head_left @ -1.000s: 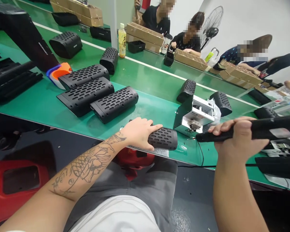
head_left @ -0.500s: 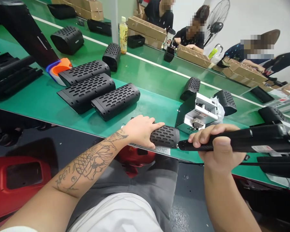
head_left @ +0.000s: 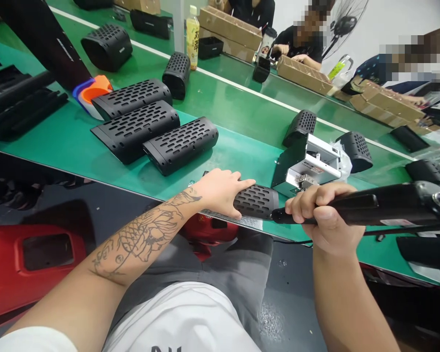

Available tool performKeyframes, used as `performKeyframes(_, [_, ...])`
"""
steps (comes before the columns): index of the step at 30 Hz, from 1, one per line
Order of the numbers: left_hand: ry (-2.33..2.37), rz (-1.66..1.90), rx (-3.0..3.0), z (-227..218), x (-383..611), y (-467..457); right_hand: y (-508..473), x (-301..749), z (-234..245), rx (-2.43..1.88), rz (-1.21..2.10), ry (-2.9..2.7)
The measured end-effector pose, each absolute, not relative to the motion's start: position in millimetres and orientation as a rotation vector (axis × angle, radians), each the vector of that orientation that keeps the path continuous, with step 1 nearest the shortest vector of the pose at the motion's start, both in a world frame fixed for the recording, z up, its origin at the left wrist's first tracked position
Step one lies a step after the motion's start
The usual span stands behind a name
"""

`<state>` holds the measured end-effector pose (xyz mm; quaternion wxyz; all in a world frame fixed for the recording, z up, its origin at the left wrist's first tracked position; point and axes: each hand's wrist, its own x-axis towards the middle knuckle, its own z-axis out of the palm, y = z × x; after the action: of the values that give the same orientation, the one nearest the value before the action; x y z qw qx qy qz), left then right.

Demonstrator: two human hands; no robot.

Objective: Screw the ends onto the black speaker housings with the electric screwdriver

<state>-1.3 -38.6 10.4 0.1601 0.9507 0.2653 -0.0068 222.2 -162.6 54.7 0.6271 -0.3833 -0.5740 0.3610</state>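
Note:
My left hand (head_left: 220,191) is wrapped over a black perforated speaker shell (head_left: 257,201) that lies at the near edge of the green table (head_left: 238,146). My right hand (head_left: 324,215) grips a long black power screwdriver (head_left: 374,209) held level, and its tip touches the right end of that shell. Three larger black perforated shells (head_left: 146,127) lie side by side farther left on the table.
A small white and black screw feeder (head_left: 308,166) stands just behind the tool. More black shells (head_left: 300,126) are scattered across the belt. A bottle (head_left: 192,36) and cardboard trays (head_left: 229,29) sit at the far side, where other people work. A red bin (head_left: 33,264) is at lower left.
My right hand has brought the screwdriver leftward until its tip meets the end of the shell. My left hand has stayed on the shell.

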Motion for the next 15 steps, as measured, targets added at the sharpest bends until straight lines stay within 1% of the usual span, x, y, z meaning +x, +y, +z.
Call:
performKeyframes(5, [0.769,-0.043,2.706,12.2,-1.4,-37.5,-167.2,221.1,53.3,-0.87,0.855,-1.316])
performKeyframes(9, [0.783,-0.059,2.71,11.8,-0.7,-38.5,-164.8,231.2,62.8,-0.905,0.818,-1.319])
performKeyframes(11, [0.792,-0.062,2.708,11.0,0.5,-40.6,-152.5,248.0,69.5,-0.923,0.686,-1.288])
performKeyframes(15, [0.814,-0.051,2.705,10.6,3.2,-46.1,-109.2,301.0,68.7,-0.973,0.09,-1.123])
